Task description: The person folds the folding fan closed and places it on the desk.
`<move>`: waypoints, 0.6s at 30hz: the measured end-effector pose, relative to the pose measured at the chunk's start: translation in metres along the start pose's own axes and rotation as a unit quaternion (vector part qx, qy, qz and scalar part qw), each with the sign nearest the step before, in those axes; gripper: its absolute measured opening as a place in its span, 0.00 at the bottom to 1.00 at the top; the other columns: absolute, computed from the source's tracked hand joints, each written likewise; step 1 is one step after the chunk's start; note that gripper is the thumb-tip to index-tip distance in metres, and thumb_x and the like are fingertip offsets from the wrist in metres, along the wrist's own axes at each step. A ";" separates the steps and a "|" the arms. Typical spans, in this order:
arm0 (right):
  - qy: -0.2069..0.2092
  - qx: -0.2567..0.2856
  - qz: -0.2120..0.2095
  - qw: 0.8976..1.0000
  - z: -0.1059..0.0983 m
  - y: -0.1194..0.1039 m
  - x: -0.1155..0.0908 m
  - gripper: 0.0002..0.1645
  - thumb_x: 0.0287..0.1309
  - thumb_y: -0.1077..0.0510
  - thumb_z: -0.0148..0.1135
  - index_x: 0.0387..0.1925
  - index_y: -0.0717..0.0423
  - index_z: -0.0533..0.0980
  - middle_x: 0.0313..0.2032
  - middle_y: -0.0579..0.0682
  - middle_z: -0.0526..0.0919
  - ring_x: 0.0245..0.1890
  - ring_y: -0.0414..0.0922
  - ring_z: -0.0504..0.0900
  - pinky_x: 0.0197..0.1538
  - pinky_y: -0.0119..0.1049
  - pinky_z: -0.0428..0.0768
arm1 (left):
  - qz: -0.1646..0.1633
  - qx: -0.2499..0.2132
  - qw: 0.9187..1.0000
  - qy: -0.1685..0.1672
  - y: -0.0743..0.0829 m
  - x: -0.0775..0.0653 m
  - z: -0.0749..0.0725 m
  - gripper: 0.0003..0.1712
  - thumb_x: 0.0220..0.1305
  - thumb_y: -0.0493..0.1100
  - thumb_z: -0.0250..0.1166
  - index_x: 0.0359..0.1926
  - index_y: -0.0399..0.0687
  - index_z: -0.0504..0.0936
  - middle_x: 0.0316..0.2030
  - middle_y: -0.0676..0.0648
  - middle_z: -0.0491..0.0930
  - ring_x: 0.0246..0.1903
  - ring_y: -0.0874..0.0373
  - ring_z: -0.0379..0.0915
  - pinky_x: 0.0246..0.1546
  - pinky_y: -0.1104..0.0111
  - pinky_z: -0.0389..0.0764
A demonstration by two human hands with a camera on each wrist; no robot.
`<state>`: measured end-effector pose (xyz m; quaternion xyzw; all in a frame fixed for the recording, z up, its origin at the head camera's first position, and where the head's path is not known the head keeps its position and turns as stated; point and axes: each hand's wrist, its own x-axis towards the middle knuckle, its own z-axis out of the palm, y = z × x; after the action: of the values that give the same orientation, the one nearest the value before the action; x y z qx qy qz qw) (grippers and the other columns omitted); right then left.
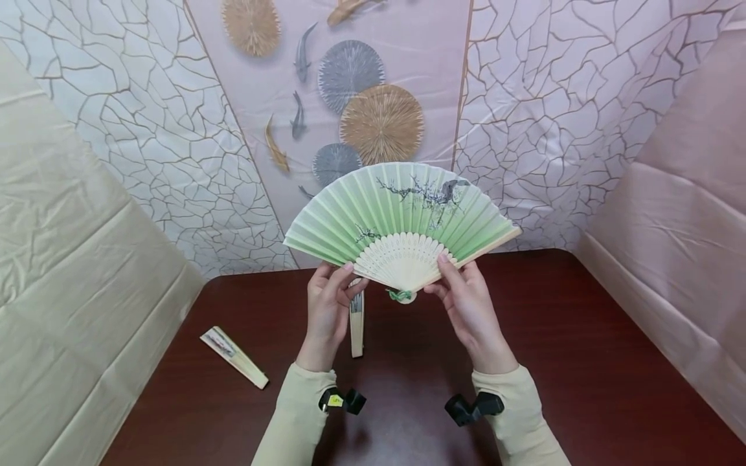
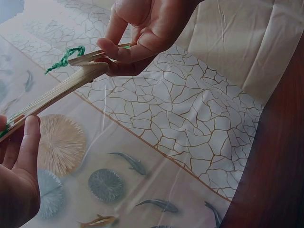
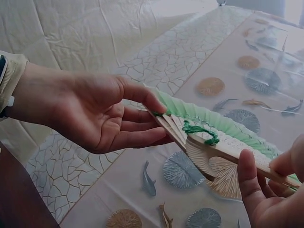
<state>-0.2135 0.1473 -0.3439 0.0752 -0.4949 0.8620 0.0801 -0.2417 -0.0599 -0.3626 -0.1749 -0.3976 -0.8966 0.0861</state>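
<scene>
A green folding fan [image 1: 408,210] with a dark branch-and-bird print is spread wide above the table. My left hand [image 1: 329,304] pinches its left side, thumb in front and fingers behind. The right side is pinched by my right hand [image 1: 469,310] near the pale slatted ribs [image 1: 406,255]. From the pivot hangs a green cord [image 3: 202,133], seen in the right wrist view. A folded fan [image 1: 357,327] lies on the table behind my left hand, its upper part hidden. Another folded fan [image 1: 235,356] with a printed edge lies farther left.
The dark red-brown table [image 1: 588,362] spreads under both arms. Behind it hangs a cloth [image 1: 513,129] printed with cracks, discs and fish. Pale cloth walls [image 1: 70,278] stand at both sides. A small black device [image 1: 474,408] sits on each wrist.
</scene>
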 end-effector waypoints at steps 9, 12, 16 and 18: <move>0.028 0.014 -0.002 0.999 0.001 0.002 0.002 0.09 0.74 0.61 0.55 0.51 0.58 0.75 0.40 0.46 0.83 0.35 0.39 0.83 0.38 0.30 0.86 | 0.008 0.014 1.000 0.018 0.000 0.002 0.001 0.14 0.69 0.27 0.54 0.52 0.37 0.78 0.44 0.41 0.85 0.37 0.56 0.86 0.38 0.65 0.88; 0.041 0.024 -0.009 0.999 0.001 0.003 0.002 0.07 0.72 0.62 0.57 0.45 0.55 0.80 0.37 0.46 0.83 0.33 0.39 0.84 0.36 0.29 0.86 | 0.007 0.020 1.000 0.017 -0.001 0.002 0.001 0.15 0.68 0.27 0.55 0.53 0.37 0.77 0.44 0.41 0.84 0.37 0.55 0.85 0.38 0.65 0.88; 0.050 0.031 -0.015 0.998 0.000 0.004 0.002 0.07 0.71 0.63 0.59 0.42 0.52 0.83 0.35 0.46 0.85 0.31 0.38 0.84 0.34 0.28 0.86 | 0.000 0.027 1.000 0.008 0.000 0.002 0.001 0.16 0.67 0.28 0.55 0.54 0.36 0.76 0.44 0.42 0.84 0.37 0.55 0.85 0.39 0.64 0.88; 0.053 0.032 -0.015 0.998 0.000 0.005 0.003 0.07 0.70 0.63 0.60 0.42 0.52 0.83 0.35 0.46 0.85 0.30 0.38 0.84 0.33 0.28 0.85 | -0.004 0.034 0.999 0.001 0.000 0.002 0.001 0.16 0.67 0.28 0.55 0.55 0.36 0.75 0.44 0.42 0.84 0.38 0.55 0.85 0.39 0.64 0.88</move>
<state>-0.2172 0.1453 -0.3480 0.0393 -0.4611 0.8788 0.1167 -0.2430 -0.0593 -0.3609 -0.1696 -0.4282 -0.8831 0.0890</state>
